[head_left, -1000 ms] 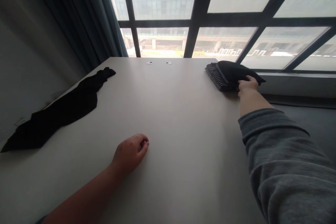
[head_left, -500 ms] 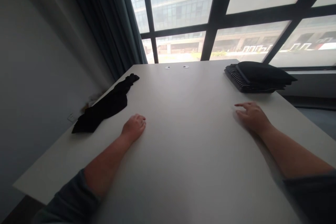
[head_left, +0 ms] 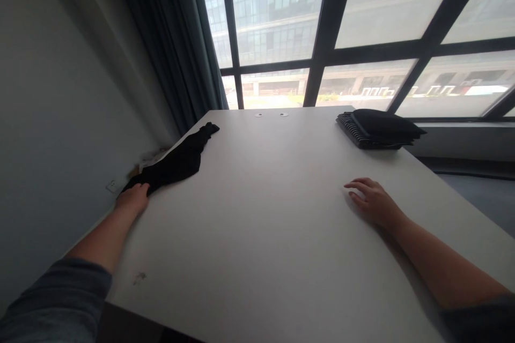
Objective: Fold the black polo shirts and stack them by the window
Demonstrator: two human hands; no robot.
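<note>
A long black cloth point(head_left: 177, 162) lies along the left edge of the white table point(head_left: 273, 214). My left hand point(head_left: 133, 198) rests at the near end of that cloth, touching it, with its fingers curled and mostly hidden. My right hand point(head_left: 372, 201) lies flat on the table at the right, fingers stretched out, holding nothing. At the far right corner sits a stack of folded black cloth on a ribbed black board point(head_left: 378, 127), well beyond my right hand.
Large windows with dark frames point(head_left: 322, 53) run behind the table, and a dark curtain point(head_left: 173, 48) hangs at the left. A grey wall point(head_left: 52, 107) stands close to the table's left edge. Two small round caps point(head_left: 271, 114) sit near the far edge.
My right hand let go of the black stack and drew back onto the table. My left hand moved left to the end of the long black cloth. The view pulled back.
</note>
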